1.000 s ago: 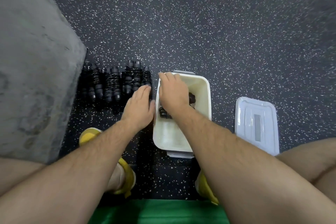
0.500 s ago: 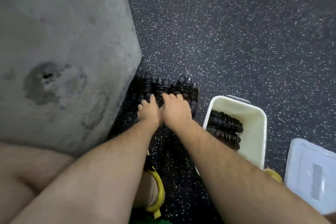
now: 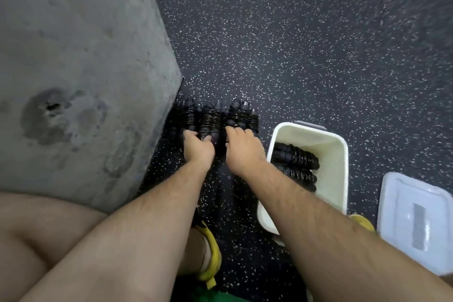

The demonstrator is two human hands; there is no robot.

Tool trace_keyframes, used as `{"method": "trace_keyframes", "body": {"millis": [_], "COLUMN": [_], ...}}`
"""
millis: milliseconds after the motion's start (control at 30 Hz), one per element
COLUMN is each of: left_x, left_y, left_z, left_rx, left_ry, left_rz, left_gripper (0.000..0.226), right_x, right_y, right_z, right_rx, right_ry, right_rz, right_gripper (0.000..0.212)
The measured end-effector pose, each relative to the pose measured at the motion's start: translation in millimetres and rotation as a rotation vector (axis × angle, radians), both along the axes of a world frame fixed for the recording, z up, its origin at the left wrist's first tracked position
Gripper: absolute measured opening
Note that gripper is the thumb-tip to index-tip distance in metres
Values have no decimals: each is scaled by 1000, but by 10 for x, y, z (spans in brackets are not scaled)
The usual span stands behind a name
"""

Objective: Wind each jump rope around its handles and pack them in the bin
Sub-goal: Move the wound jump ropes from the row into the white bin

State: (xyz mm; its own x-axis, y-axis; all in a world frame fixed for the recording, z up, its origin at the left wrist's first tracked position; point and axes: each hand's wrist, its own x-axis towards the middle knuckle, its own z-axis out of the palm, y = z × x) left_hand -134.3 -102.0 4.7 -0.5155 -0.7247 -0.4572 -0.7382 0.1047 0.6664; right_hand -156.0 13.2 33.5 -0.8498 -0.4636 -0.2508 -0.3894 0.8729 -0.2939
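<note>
I can read no text, label, brand, number or sign anywhere here. The lid (image 3: pixel 414 225) lying on the floor has a plain grey strip on its top, and I see no letters on it. The bin (image 3: pixel 335 167) shows bare cream walls with no marking. The wound jump ropes (image 3: pixel 213 120) are black all over, and any print on their handles is too small and dark for me to make out.
</note>
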Motion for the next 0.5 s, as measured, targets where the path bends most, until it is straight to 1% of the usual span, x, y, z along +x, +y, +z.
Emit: {"method": "trace_keyframes", "body": {"millis": [67,133,200,267,367,500], "left_x": [46,87,98,91,102,137], "left_y": [17,46,86,176,368,676], "left_z": [102,224,350,479,640,694], "left_rx": [-95,-167,-213,-245,-209,-95], "left_ry": [65,143,241,311,381,376], "left_rz": [-67,-179,-328,-498,-681,-796], "left_gripper": [24,22,25,26,31,31], "right_x": [-20,-59,-83,-101,-100,-11], "right_y": [54,120,210,351,649,1162], "right_z": [99,221,342,427,470,497], "right_rx": [-1,-17,-29,8,105,166], "right_ry": [73,170,269,330,356,328], "right_rz": [37,59,83,115,130,72], "right_gripper": [53,63,69,72,74,70]}}
